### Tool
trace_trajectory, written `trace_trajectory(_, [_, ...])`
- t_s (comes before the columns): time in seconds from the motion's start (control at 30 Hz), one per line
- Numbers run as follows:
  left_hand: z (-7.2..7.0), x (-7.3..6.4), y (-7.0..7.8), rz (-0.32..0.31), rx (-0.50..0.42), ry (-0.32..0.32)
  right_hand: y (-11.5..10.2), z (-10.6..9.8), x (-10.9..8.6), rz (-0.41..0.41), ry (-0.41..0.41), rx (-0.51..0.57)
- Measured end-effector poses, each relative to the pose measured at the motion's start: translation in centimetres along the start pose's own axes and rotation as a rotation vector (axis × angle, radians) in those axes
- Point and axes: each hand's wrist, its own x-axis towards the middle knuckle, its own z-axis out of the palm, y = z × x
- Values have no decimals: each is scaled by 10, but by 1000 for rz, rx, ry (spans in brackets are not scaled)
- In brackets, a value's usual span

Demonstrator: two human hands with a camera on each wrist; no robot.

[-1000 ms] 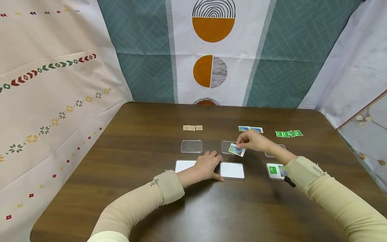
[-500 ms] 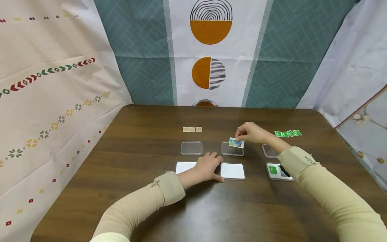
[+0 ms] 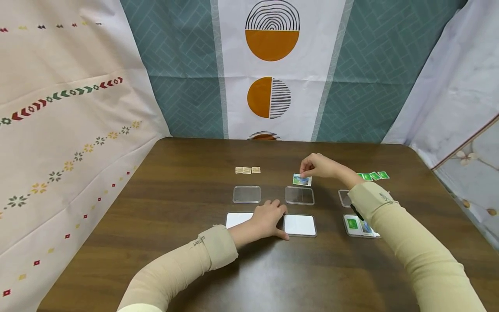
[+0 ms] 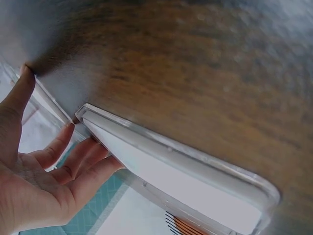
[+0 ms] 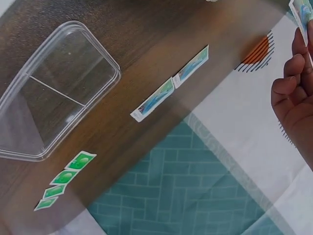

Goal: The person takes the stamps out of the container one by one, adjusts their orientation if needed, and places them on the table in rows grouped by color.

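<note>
Between thumb and fingers, my right hand (image 3: 319,166) pinches a blue-green picture stamp (image 3: 300,180). It is held just behind the middle clear plastic lid (image 3: 299,196). My left hand (image 3: 267,220) rests with spread fingers between two clear cases, the left case (image 3: 236,219) and the middle case (image 3: 299,225), each with a white insert. In the left wrist view its fingers touch the rim of a white-filled case (image 4: 166,166). Two more blue stamps (image 5: 156,99) lie on the table in the right wrist view; the right hand hides them in the head view.
A right case (image 3: 352,224) contains a green stamp and a blue one, partly behind the right sleeve. Other clear lids lie at left (image 3: 247,195) and right (image 3: 344,198). Brown stamps (image 3: 247,170) and several green stamps (image 3: 375,176) line the far side of the table.
My right hand has moved away from me with the stamp, from over the middle lid to behind it, and the stamp has levelled out. The left hand stays in place.
</note>
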Motion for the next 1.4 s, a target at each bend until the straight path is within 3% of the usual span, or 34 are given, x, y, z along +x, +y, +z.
trace_trajectory(0.4, [1, 2, 1, 20, 17, 6, 11, -4, 8, 40, 5, -47])
trace_trajectory(0.87, [5, 0, 1, 9, 13, -4, 19, -4, 24, 77, -54, -115])
trace_trajectory(1.2, [4, -2, 1, 2, 1, -19, 25, -8, 29, 90, -74, -62])
trace_trajectory(1.4, [1, 0, 0, -5, 18, -10, 29, -11, 43, 77, -43, -58])
